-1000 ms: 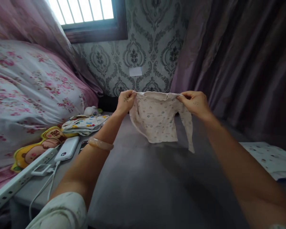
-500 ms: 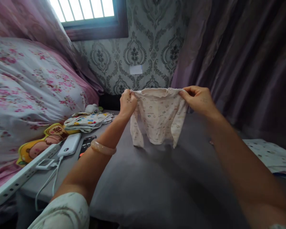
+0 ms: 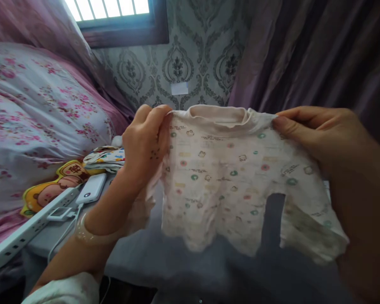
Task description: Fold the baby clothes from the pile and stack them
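Note:
A small long-sleeved shirt, pale with a print of little animals, dots and lettering, hangs stretched between my two hands above a grey-covered surface. My left hand pinches its left shoulder, and my right hand grips the other shoulder between thumb and fingers. The neckline faces up. The sleeves dangle at both sides, the left one partly hidden behind my wrist and blurred. A translucent bangle circles my left wrist.
At the left lie a white power strip, a power bank with a cable, a yellow cartoon cushion and folded patterned cloth. Behind are a patterned wall and dark curtains. A floral cover bulges at far left.
Both hands have drawn the shirt nearer to me and wider apart, so it looks much larger. The phone and the cloth at the right are now mostly hidden.

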Tool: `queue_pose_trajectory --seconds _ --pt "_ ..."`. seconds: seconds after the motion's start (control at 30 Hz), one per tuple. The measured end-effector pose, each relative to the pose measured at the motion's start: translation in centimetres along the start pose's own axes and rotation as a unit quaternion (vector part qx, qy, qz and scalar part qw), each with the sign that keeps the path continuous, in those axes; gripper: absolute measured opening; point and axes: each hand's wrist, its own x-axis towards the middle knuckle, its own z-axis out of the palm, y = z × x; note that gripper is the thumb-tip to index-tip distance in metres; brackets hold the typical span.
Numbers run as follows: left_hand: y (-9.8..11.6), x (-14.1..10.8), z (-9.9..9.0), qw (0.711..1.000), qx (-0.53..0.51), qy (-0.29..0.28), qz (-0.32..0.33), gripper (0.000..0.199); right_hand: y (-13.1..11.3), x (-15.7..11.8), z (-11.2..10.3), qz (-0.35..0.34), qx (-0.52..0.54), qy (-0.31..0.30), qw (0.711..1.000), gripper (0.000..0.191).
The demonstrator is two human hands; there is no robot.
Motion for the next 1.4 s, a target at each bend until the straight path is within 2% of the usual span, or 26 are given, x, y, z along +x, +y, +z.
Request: queue_pose_trajectory --seconds 0.1,0.17,0.27,0.37,0.43,0.53,0.6,0.77,0.9,1.07,1.23,1.4 --pt "-1.9 -0.6 2.2 0.990 0.007 -0.139 0.013 0.028 3.3 0.9 1.6 0.041 -0.011 -0.062 0.997 0.025" --pt "-3.5 -2.1 4.9 0.970 0.026 -0.243 0.014 0.031 6.8 1.4 3.4 0.064 -0.051 -0.115 0.990 0.027" --pt "-5.7 -5.7 9.7 0.924 0.054 -0.380 0.009 0.035 12.8 1.1 6.7 0.048 -0.139 -0.177 0.973 0.027" --pt "-7.2 -9.7 14.1 0.880 0.072 -0.470 -0.012 0.035 17.7 -0.2 10.0 0.024 -0.255 -0.217 0.942 0.028" --pt "-7.8 -11.8 16.3 0.859 0.076 -0.507 -0.016 0.035 19.9 -1.0 11.7 0.005 -0.328 -0.252 0.910 0.028" --pt "-8.4 -13.5 18.5 0.842 0.076 -0.533 -0.021 0.036 21.9 -1.6 13.3 0.016 -0.414 -0.291 0.862 0.031" --pt "-8.8 -13.9 19.6 0.838 0.071 -0.541 -0.021 0.036 22.9 -1.4 14.0 0.019 -0.445 -0.310 0.840 0.034" --pt "-10.7 -14.1 22.0 0.832 0.072 -0.550 -0.017 0.038 24.9 0.2 15.4 0.013 -0.470 -0.347 0.811 0.038" --pt "-12.4 -14.0 23.8 0.826 0.067 -0.559 -0.008 0.040 26.0 1.8 16.6 0.011 -0.471 -0.365 0.803 0.040" --pt "-14.0 -13.2 26.0 0.823 0.059 -0.565 0.004 0.041 27.3 3.9 17.7 0.002 -0.456 -0.372 0.808 0.040" --pt "-14.9 -12.3 27.8 0.825 0.073 -0.560 0.016 0.042 28.8 5.5 18.6 -0.010 -0.449 -0.367 0.815 0.040" --pt "-15.2 -12.2 29.2 0.819 0.102 -0.565 0.001 0.040 30.1 6.2 19.2 -0.006 -0.447 -0.355 0.821 0.040"
